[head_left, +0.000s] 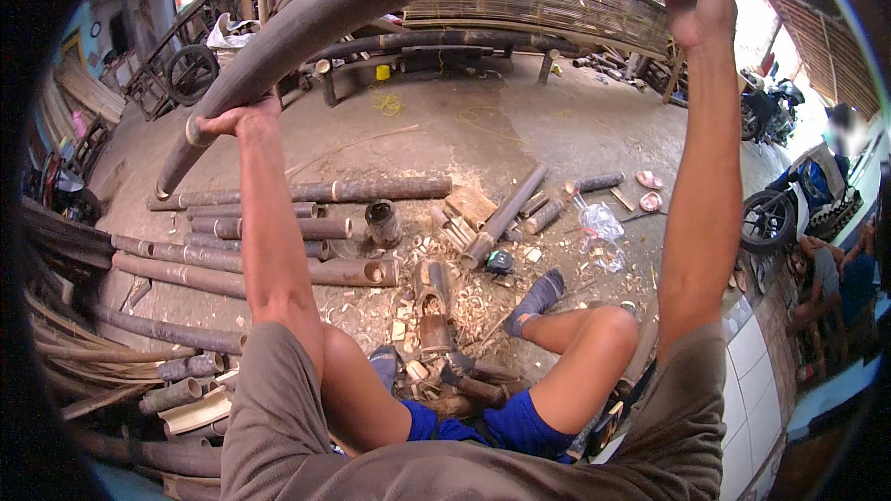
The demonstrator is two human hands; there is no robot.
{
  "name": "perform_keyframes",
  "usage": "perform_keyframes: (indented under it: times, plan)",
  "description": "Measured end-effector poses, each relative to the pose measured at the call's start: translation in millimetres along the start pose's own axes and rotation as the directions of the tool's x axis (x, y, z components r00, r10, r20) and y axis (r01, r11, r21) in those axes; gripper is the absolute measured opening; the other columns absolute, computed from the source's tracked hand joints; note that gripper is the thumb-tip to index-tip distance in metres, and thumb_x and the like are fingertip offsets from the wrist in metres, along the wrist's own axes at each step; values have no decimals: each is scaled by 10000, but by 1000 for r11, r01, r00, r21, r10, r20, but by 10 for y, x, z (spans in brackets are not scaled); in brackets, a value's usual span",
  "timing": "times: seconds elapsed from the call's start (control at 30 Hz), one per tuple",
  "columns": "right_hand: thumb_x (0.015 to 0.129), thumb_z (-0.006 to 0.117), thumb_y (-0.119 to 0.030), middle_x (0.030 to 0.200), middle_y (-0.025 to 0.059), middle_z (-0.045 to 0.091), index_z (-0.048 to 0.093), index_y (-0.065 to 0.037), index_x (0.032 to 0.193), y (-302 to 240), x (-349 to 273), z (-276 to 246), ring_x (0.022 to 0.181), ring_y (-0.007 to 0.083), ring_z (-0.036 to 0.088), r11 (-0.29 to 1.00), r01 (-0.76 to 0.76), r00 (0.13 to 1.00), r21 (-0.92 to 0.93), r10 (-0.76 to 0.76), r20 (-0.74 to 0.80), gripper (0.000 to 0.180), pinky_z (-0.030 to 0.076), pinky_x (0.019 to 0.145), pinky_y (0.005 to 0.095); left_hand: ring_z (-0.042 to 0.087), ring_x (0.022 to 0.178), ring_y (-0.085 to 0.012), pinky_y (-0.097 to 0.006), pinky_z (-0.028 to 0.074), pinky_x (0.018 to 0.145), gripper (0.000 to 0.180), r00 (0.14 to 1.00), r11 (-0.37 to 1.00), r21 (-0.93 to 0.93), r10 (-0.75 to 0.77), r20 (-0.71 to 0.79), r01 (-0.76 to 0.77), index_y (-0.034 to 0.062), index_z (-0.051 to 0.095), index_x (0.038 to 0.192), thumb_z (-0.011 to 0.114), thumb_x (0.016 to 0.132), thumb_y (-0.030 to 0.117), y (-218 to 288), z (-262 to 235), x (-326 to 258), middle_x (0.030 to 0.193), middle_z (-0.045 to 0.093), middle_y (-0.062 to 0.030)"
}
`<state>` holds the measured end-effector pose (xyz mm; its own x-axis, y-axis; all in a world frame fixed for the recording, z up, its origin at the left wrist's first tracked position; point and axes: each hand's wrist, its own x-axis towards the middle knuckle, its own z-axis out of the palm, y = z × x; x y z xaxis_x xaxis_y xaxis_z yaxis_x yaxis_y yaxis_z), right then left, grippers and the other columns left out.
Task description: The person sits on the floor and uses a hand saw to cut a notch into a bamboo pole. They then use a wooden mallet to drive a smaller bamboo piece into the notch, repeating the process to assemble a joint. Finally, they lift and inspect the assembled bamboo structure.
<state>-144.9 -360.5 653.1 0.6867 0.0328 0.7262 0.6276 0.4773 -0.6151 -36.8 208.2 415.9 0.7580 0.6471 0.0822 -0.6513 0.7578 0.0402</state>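
A long, thick, dark bamboo pole (306, 37) is raised across the top of the view, slanting down to the left. My left hand (243, 116) cups it from below near its lower left end, thumb out along the underside. My right hand (701, 9) is on the pole at the upper right, fingers spread and partly in shadow; the tips are hard to make out. Between my legs stands a notched bamboo piece (432, 288) with shavings in its opening. A short, dark bamboo cup (381, 223) stands on the floor beyond it.
Several bamboo lengths (390, 188) lie at left, and one thick piece (506, 213) slants ahead. Wood chips, a clear plastic bag (601, 223) and pink slippers (650, 202) are on the floor. A low bamboo bench (445, 40) stands behind. Motorcycles (770, 215) and a person (858, 274) are at right.
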Motion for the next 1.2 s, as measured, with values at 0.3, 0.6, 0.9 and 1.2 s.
perform_keyframes:
  times: [0.3,0.6,0.9,1.2]
  plan:
    - [903,591,-743,1453,131,462,406,-162,1508,782,-1179,582,1328,337,464,928,307,843,-213,-369,-393,859,426,1108,569,597,1235,-395,-662,417,1086,866,977,998,-36,53,208,-47,125,577,1352,379,799,761,417,105,100,1338,634,-141]
    - [933,307,-827,1409,85,560,526,-162,1432,1131,-1358,226,1272,293,517,963,244,750,-115,-263,-608,859,398,1083,495,573,1244,-426,-743,344,1121,1130,855,998,-30,62,514,-54,164,601,1323,523,557,991,515,410,-102,1317,626,-173]
    - [914,199,-859,1442,114,529,487,-169,1474,1590,-1303,-207,1345,332,514,938,326,723,117,-168,-670,934,384,1152,525,645,1170,-427,-637,389,1172,1326,520,920,-121,-100,848,373,38,657,1242,665,356,1024,812,600,-113,1204,687,-210]
    - [938,252,-820,1430,129,568,490,-153,1468,1552,-1298,-281,1300,336,577,914,356,618,194,-75,-782,885,450,1133,536,632,1203,-433,-662,365,1176,1418,841,988,-85,152,519,-126,-9,639,1275,718,279,998,517,798,-506,1220,690,-212]
